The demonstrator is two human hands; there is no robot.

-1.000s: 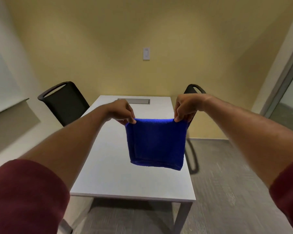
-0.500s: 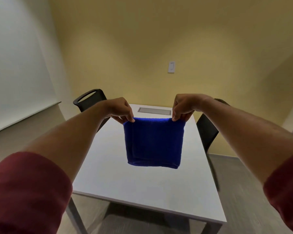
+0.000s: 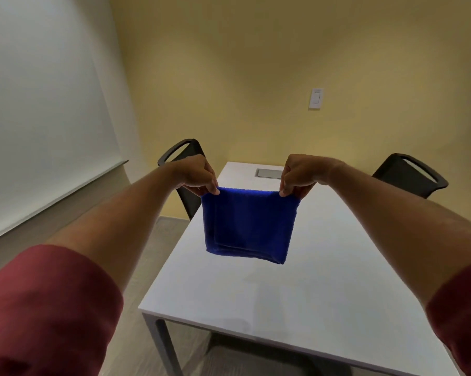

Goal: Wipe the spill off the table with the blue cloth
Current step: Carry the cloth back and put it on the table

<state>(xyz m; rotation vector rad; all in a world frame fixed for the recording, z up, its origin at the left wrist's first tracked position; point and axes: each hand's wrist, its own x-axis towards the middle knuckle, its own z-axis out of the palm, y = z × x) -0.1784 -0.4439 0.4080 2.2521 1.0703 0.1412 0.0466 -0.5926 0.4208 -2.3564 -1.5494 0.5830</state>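
Observation:
A folded blue cloth [image 3: 249, 223] hangs in the air above the white table [image 3: 323, 280]. My left hand [image 3: 197, 175] pinches its top left corner and my right hand [image 3: 300, 173] pinches its top right corner, holding the top edge taut. The cloth's lower edge hangs free above the tabletop. A faint wet patch [image 3: 253, 280] may lie on the table just below the cloth, but it is too faint to be sure.
A black chair [image 3: 182, 153] stands at the table's far left and another black chair [image 3: 410, 175] at the far right. A grey cable hatch [image 3: 269, 173] is set in the far end of the table. A whiteboard [image 3: 39, 104] covers the left wall.
My view has swung to the left, so the table sits further right and the whiteboard fills more of the left. Both hands still hold the cloth up by its top corners.

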